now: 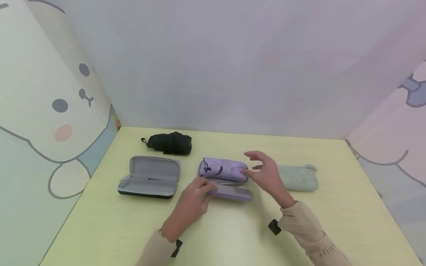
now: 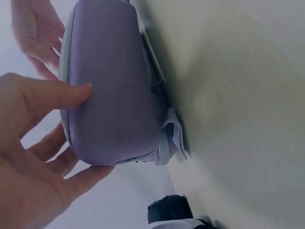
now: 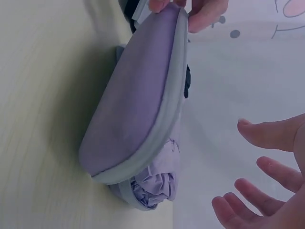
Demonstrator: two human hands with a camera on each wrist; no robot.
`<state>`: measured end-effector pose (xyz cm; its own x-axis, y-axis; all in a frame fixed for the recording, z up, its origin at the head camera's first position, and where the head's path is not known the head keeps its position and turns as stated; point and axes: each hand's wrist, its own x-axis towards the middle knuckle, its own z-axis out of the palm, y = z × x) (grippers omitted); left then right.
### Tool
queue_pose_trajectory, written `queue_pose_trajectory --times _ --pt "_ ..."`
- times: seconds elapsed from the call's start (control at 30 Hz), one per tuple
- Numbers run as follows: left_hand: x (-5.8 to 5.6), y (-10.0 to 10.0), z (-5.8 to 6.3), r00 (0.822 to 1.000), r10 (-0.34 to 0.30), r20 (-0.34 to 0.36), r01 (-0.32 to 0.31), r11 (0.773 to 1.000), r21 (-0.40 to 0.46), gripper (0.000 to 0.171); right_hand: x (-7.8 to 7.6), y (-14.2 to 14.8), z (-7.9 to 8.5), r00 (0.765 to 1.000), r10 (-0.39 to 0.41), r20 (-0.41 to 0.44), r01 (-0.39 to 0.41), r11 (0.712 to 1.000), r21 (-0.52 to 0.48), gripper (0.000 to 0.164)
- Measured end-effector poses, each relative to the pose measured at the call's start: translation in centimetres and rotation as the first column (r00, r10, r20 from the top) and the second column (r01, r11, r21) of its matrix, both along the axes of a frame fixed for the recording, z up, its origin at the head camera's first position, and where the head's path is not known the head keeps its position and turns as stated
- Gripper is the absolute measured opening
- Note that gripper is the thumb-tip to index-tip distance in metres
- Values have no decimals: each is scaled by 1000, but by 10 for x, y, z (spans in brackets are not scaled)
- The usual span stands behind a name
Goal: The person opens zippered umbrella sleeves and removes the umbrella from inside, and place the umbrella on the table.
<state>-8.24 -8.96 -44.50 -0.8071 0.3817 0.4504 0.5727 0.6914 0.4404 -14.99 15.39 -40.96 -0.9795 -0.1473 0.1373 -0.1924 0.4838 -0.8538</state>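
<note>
the step in hand looks to be closing the purple case (image 2: pixel 112 81) over the purple umbrella (image 1: pixel 223 170), which lies in its back half on the table (image 1: pixel 226 236). the left hand (image 1: pixel 194 195) pinches the lid (image 1: pixel 233 193) at its left end, thumb on the outer shell. the right hand (image 1: pixel 264 175) has its fingers spread wide, holding nothing, by the umbrella's right end; the head view leaves it unclear whether the thumb brushes the cloth. the next move probably calls for swinging the lid over, with loose folds tucked inside the rim.
</note>
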Motion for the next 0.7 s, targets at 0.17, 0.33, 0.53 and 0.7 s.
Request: queue_pose_trajectory --times 0.17,0.33,0.53,0.7 --pt "7 -1 -5 1000 -14 -12 14 1000 -12 28 -11 -3 -15 998 55 17 -56 997 59 53" --pt "13 -2 -12 1000 -14 -5 14 999 -30 29 -20 -7 -33 996 86 16 -88 985 148 54" --pt "19 -3 -21 1000 23 -16 -24 999 -27 29 -28 -12 -51 992 121 16 -122 968 219 58" --pt "23 -3 -26 997 57 -53 -58 998 -14 31 -31 -14 -56 982 187 -30 -167 931 324 66"
